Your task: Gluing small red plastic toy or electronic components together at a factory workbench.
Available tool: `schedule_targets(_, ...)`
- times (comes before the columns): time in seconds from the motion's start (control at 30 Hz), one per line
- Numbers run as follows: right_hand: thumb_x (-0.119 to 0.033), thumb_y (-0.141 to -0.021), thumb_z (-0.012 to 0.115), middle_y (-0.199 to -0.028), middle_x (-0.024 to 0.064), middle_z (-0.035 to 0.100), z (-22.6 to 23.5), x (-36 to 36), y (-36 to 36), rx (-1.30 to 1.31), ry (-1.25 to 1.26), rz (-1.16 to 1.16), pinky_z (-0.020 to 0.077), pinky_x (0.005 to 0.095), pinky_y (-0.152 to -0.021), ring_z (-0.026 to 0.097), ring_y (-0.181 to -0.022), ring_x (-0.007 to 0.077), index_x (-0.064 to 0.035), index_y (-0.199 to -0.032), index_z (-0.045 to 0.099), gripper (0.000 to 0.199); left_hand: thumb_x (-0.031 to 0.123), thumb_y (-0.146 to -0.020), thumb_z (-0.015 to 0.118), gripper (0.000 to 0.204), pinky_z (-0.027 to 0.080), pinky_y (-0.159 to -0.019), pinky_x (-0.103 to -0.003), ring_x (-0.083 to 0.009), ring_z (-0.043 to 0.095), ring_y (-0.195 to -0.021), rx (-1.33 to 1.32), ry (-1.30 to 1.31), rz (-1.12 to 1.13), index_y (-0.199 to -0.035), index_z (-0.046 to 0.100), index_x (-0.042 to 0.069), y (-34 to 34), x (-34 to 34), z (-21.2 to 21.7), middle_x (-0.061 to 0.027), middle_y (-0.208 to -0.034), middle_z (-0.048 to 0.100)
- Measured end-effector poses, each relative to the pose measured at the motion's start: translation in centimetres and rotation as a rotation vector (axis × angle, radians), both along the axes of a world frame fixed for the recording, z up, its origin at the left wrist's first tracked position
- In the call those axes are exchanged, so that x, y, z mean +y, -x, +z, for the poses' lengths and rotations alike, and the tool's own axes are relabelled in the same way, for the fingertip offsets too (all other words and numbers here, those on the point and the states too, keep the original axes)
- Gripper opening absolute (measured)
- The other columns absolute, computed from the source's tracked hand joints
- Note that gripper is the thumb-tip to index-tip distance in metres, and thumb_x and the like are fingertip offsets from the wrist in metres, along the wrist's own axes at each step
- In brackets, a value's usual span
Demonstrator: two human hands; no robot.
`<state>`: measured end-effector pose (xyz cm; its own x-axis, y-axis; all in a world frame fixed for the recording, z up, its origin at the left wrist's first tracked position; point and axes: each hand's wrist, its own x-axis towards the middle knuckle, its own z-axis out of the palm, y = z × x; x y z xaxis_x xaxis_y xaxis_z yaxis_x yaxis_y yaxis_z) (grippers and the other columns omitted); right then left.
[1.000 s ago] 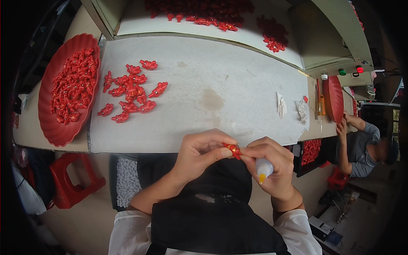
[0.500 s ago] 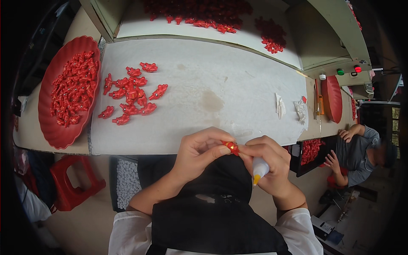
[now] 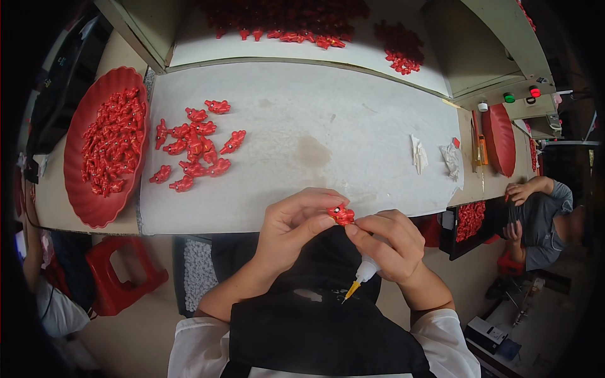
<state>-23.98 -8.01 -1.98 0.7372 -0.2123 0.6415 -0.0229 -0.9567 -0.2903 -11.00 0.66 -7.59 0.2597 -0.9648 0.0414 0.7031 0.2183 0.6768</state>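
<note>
figurine [image 3: 342, 216] pinched at tip of left grip [image 3: 291, 222]; right grip [image 3: 396, 244] curled round bottle [image 3: 367, 269].

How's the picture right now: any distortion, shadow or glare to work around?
Head view, edges: corners go black, and the cabinet's front edge bows; head view, top: red pieces deep inside sink into shadow; head view, centre: the red figure in the left hand shows small bright highlights.

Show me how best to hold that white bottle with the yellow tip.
Probably by the bottle's white body, from the right, as the right hand does: the slender yellow nozzle points down and left, away from the palm.
</note>
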Motion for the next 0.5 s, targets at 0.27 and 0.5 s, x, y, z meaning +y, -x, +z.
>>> schedule_targets(0.27, 0.003, -0.059, 0.068, -0.072, 0.0087, 0.057, -0.48, 0.03, 0.38, -0.025, -0.454, -0.039, 0.0417, 0.0232, -0.047, 0.054, -0.057, 0.0172, -0.0002, -0.077, 0.061, 0.020, -0.005, -0.074, 0.057, 0.020, 0.044, -0.075, -0.026, -0.0158, 0.056, -0.084, -0.190, 0.029, 0.028, -0.095, 0.057, -0.003, -0.57, -0.10, -0.49, -0.0116, -0.095, 0.055)
schedule_targets(0.5, 0.005, -0.063, 0.066, -0.074, 0.0101, 0.059, -0.27, 0.05, 0.31, 0.017, -0.720, -0.063, 0.0434, 0.0252, -0.053, 0.057, -0.061, 0.0190, -0.0010, -0.082, 0.061, 0.020, -0.003, -0.073, 0.060, 0.019, 0.045, -0.071, -0.024, -0.0133, 0.056, -0.079, -0.262, -0.039, 0.011, -0.091, 0.058, -0.003, -0.75, -0.08, 0.05, -0.0090, -0.084, 0.058)
